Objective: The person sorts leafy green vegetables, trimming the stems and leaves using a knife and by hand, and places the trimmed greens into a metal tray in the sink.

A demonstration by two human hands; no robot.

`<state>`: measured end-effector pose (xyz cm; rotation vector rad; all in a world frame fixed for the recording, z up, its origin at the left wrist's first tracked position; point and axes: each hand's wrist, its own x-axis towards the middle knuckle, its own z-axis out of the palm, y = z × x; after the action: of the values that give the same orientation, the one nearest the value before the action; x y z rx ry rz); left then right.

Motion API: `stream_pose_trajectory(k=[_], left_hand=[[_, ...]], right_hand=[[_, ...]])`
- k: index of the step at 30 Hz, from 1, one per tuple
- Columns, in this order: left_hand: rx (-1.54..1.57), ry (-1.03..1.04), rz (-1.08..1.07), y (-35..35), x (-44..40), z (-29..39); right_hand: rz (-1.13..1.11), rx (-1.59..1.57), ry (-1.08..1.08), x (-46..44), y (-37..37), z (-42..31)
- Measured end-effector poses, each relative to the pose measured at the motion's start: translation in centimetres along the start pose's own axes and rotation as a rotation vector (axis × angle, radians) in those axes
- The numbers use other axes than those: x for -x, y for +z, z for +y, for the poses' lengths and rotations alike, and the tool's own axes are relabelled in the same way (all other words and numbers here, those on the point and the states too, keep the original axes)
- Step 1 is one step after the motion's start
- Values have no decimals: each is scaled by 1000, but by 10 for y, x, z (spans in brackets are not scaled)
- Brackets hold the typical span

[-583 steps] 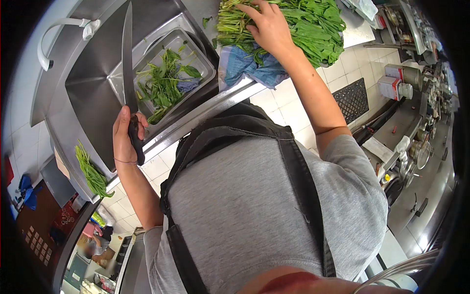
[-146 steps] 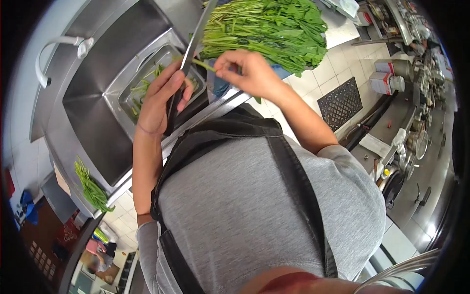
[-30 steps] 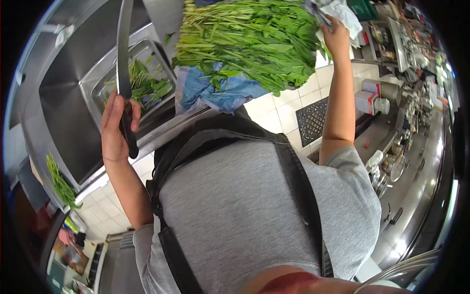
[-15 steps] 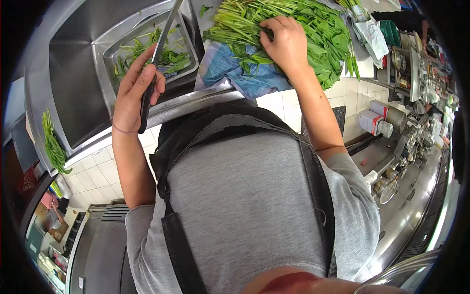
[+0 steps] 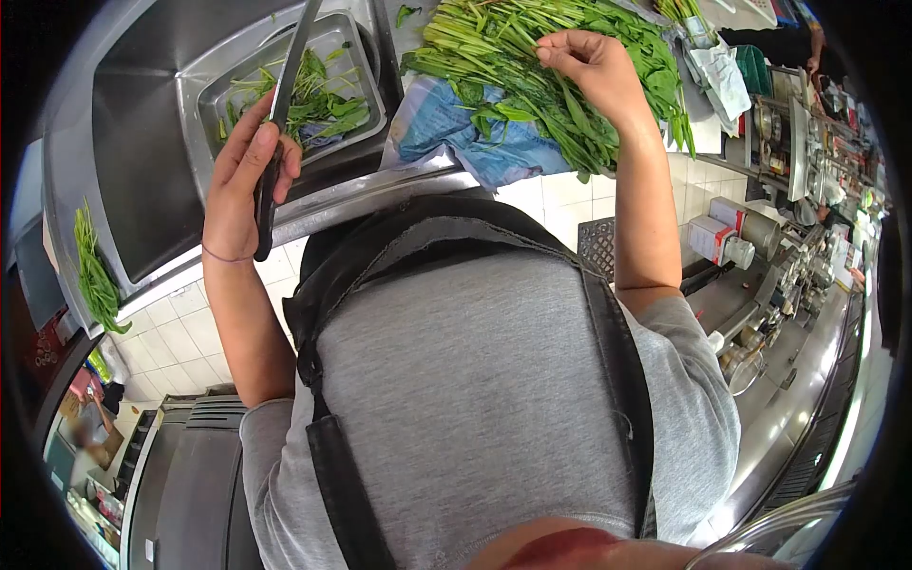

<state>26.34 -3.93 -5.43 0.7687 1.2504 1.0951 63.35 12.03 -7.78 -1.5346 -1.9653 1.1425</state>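
My left hand (image 5: 249, 171) is wrapped round the black handle of a knife (image 5: 296, 59), its long blade pointing up and away over the sink edge. Under the blade, a metal tray (image 5: 204, 142) in the sink holds cut stems and leaves (image 5: 328, 109). Over a large pile of leafy greens (image 5: 494, 38), my right hand (image 5: 598, 74) has thumb and fingertips pinched at a leafy green stalk (image 5: 576, 106). The pile lies partly on a crumpled blue and white bag (image 5: 442, 133) at the counter's front edge.
Left is a steel sink basin (image 5: 138, 142); a small bunch of greens (image 5: 93, 271) lies on its outer rim. More wrapped greens (image 5: 712, 71) stand right of the pile. Shelves of kitchenware (image 5: 793, 142) line the right. People are at far left and upper right.
My right hand has lifted and moved right, its fingers now pinched at a stalk, and some greens hang lower at the pile's front. The knife in my left hand has shifted slightly left.
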Motion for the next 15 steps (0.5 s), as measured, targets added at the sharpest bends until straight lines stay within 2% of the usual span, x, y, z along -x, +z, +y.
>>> stream_pose_trajectory(k=[4,7,10,14,15], left_hand=[[-13,-10,4,-4,2,-1],[-9,-2,12,-6,3,-1],[-1,-6,4,-9,2,-5],[-8,-21,-15,1,-1,-4],[-12,-25,-24,5,-2,-2]], right_hand=[[80,12,-48,6,-7,4],[170,146,-51,24,-19,-4],[124,423,-34,47,-17,-12],[268,740,-287,58,8,9],[274,722,-258,58,9,10]])
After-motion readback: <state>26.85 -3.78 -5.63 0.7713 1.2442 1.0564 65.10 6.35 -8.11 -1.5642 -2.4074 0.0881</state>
